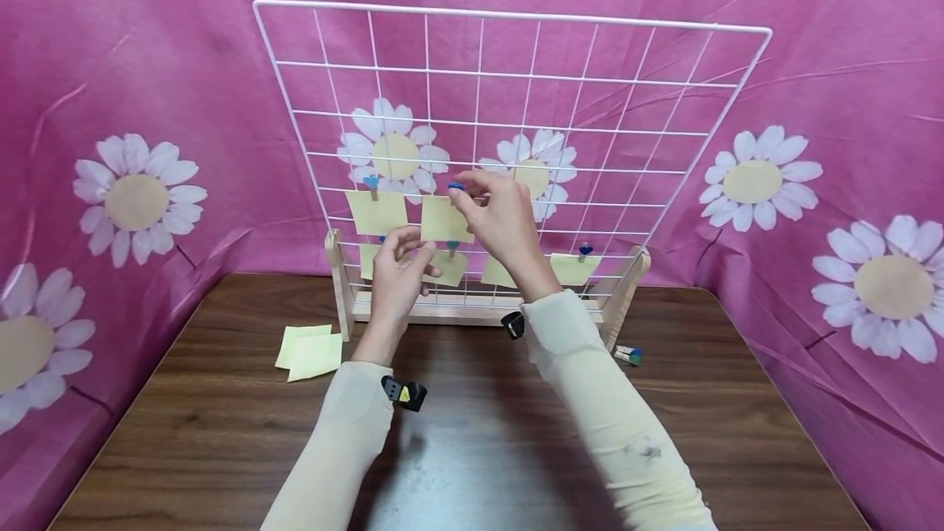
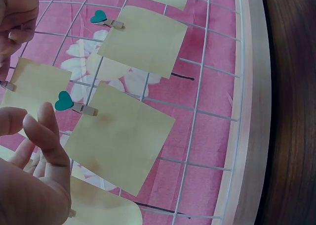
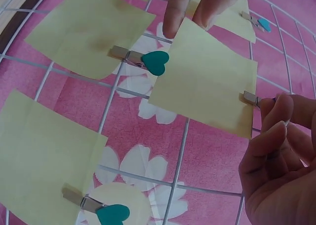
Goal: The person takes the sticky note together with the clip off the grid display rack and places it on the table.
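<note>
My right hand pinches a small wooden clothespin with a blue heart between thumb and fingers. The clothespin grips the edge of a yellow sticky note that lies against the white wire grid. Just below and left of that note is my left hand, its fingers loosely bent and nothing visibly held. In the right wrist view the left fingertips are by the note's edge; whether they touch it I cannot tell. Neighbouring notes hang from clothespins with teal hearts.
Two loose yellow notes lie on the brown table at the left. A few spare clothespins sit near the right foot of the wooden stand. Pink flowered cloth hangs behind and at both sides.
</note>
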The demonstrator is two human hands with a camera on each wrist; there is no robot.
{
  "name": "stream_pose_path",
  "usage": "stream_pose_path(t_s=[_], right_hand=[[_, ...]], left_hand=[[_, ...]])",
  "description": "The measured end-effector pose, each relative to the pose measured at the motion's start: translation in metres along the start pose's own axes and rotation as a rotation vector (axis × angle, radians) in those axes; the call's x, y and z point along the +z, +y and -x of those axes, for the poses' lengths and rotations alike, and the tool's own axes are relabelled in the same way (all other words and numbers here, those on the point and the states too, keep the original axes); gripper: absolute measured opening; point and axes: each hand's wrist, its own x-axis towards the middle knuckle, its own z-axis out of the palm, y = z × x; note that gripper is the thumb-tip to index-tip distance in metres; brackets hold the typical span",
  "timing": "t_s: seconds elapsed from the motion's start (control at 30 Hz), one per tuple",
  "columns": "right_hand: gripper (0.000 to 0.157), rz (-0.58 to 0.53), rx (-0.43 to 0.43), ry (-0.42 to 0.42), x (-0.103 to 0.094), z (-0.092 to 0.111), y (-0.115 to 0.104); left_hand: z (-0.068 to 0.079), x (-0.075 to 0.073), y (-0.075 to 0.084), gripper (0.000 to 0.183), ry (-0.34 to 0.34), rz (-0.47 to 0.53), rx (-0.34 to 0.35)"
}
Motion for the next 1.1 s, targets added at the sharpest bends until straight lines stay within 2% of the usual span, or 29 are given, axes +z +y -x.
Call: stream_pose_path(t_s=[0.3, 0.6, 0.93, 1.1], right_hand=[[0.017, -0.053, -0.013, 0.005, 0.0030, 0.0006, 0.0027], [0.015, -0.108, -0.015, 0.034, 0.0054, 0.0012, 0.0033], [0.006, -0.145, -0.044, 0.120, 0.0045, 0.0024, 0.0052], [0.007, -0.177, -0.045, 0.164, 0.0035, 0.0014, 0.0043]], left_hand=[[-0.0028, 0.0015, 0.0023, 0.031, 0.008, -0.028, 0.002], [-0.0022, 0.0017, 0.0054, 0.021, 0.039, -0.008, 0.028], [-0.0013, 0.0014, 0.0065, 0.014, 0.054, -0.029, 0.078], [-0.0007, -0.0003, 0.0061, 0.013, 0.057, -0.049, 0.108]])
